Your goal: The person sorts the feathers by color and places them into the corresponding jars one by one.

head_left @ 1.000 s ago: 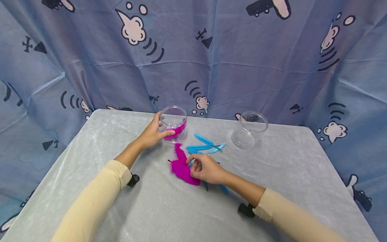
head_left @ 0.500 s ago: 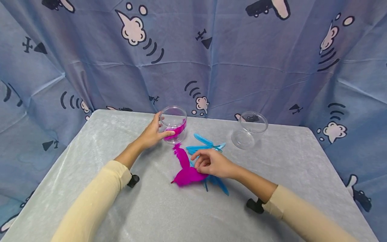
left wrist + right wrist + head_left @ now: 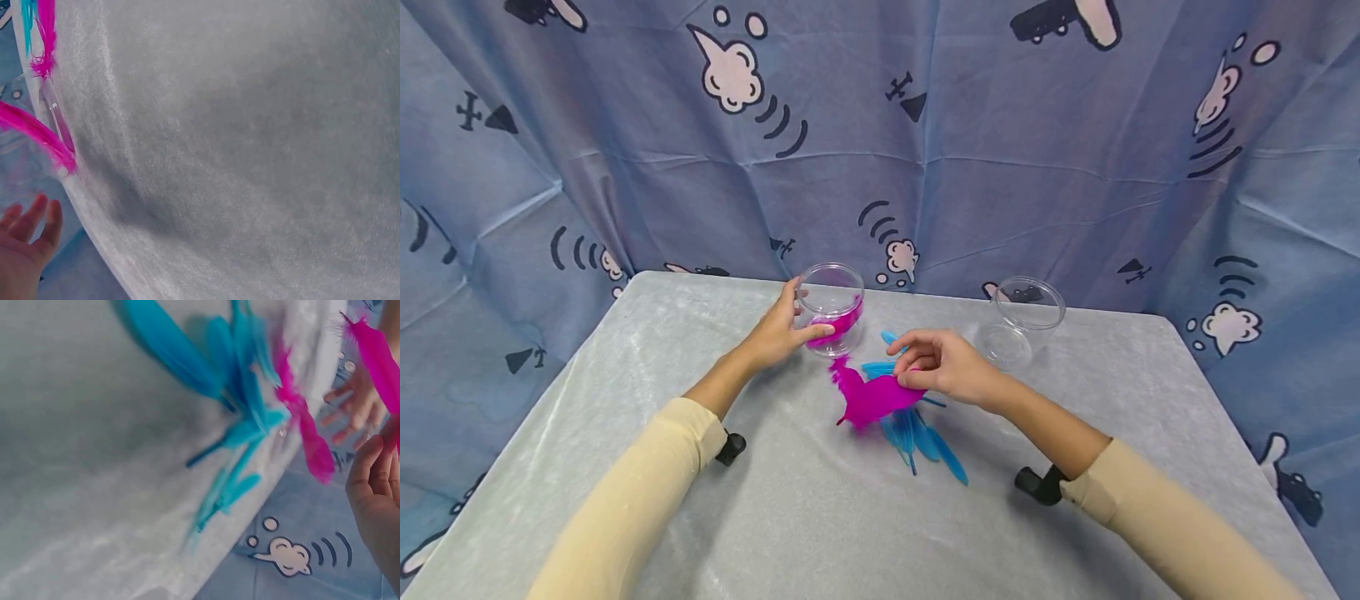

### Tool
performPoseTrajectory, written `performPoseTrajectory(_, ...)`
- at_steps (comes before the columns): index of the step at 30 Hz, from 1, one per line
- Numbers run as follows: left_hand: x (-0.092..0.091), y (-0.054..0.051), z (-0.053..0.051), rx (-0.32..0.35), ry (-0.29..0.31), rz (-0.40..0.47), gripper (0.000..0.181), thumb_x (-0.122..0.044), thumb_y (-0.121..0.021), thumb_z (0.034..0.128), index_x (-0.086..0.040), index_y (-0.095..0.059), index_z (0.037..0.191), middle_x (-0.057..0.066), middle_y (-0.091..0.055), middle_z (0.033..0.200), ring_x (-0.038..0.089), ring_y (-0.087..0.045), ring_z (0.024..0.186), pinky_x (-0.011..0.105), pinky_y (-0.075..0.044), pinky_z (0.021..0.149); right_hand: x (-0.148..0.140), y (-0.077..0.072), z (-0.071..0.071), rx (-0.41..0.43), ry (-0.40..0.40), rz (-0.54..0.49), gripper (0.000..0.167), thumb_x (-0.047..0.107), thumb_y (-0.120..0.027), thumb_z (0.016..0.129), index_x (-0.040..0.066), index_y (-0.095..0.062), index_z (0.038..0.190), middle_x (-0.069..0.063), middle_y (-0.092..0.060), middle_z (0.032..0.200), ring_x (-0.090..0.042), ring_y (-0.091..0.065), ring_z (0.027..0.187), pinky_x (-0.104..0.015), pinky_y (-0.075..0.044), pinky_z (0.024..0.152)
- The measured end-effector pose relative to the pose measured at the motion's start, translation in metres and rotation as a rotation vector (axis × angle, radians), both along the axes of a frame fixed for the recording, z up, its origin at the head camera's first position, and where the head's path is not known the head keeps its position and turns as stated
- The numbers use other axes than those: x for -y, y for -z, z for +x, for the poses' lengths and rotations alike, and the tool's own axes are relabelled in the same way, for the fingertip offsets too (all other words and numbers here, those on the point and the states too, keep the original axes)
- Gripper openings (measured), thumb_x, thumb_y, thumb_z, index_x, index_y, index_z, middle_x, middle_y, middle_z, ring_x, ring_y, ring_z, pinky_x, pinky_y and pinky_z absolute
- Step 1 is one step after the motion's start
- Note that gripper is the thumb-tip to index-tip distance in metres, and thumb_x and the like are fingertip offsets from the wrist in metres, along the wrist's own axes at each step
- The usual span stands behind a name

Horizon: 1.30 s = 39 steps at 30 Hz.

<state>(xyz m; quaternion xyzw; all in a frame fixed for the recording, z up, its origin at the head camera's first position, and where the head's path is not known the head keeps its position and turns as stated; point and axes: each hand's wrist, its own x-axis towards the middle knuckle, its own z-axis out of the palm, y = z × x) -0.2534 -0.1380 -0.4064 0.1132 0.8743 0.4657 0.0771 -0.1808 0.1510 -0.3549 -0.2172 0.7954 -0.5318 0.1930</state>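
My left hand [image 3: 778, 329] holds a clear plastic cup [image 3: 829, 300] at the back of the table, thumb across its front and fingers behind. A magenta feather [image 3: 844, 323] lies curved inside that cup. Between thumb and fingers, my right hand [image 3: 951, 367] pinches another magenta feather [image 3: 883, 402], also seen in the right wrist view as a magenta feather [image 3: 378, 356]. Just in front of the cup is one more magenta feather [image 3: 848, 382]; its lower end is overlapped by the held one. Several blue feathers [image 3: 946, 454] lie under and around the right hand, partly hidden.
A second clear cup [image 3: 1030, 325] stands at the back right, beyond the right hand. Grey cloth covers the table [image 3: 790, 517]. A blue patterned curtain [image 3: 1000, 200] hangs right behind the table's back edge.
My right hand has moved right and away from me, drawing the pinched magenta feather with it and uncovering more front blue feathers. The left hand and both cups have stayed put.
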Motion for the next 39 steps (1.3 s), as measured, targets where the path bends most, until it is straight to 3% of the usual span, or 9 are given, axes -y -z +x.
performPoseTrajectory(13,0.000,-0.002,0.000,0.007,0.002,-0.001,0.103,-0.042,-0.075,0.0885,-0.013,-0.005,0.158,0.017,-0.029,0.159,0.039,-0.037,0.140,0.055,-0.035,0.111,-0.006,-0.039,-0.031,-0.016,0.195,-0.152,0.034,-0.001,-0.069,0.091,-0.004,-0.060,0.123,-0.006,-0.069,0.093,-0.015,-0.069,0.083,-0.027,-0.057,0.081)
performPoseTrajectory(23,0.001,-0.002,0.000,-0.002,0.013,-0.006,0.103,-0.042,-0.074,0.0886,-0.012,-0.005,0.158,0.016,-0.030,0.158,0.038,-0.038,0.140,0.055,-0.035,0.111,0.001,-0.056,-0.053,-0.086,0.275,-0.210,0.030,0.000,-0.069,0.091,-0.003,-0.062,0.121,-0.003,-0.070,0.091,-0.015,-0.067,0.086,-0.025,-0.056,0.082)
performPoseTrajectory(33,0.001,-0.001,0.001,-0.003,0.007,-0.009,0.103,-0.040,-0.075,0.0888,-0.011,-0.005,0.158,0.016,-0.030,0.158,0.038,-0.038,0.140,0.056,-0.034,0.111,0.015,-0.061,-0.067,-0.120,0.367,-0.217,0.028,0.004,-0.071,0.091,-0.002,-0.065,0.117,-0.003,-0.068,0.090,-0.017,-0.066,0.085,-0.023,-0.055,0.081)
performPoseTrajectory(39,0.000,-0.001,0.001,0.007,0.003,-0.014,0.103,-0.042,-0.074,0.0891,-0.012,-0.004,0.158,0.015,-0.029,0.159,0.037,-0.037,0.141,0.056,-0.034,0.111,0.022,-0.056,-0.073,-0.131,0.370,-0.201,0.030,0.004,-0.070,0.092,-0.005,-0.063,0.119,-0.003,-0.066,0.092,-0.016,-0.064,0.086,-0.023,-0.054,0.082)
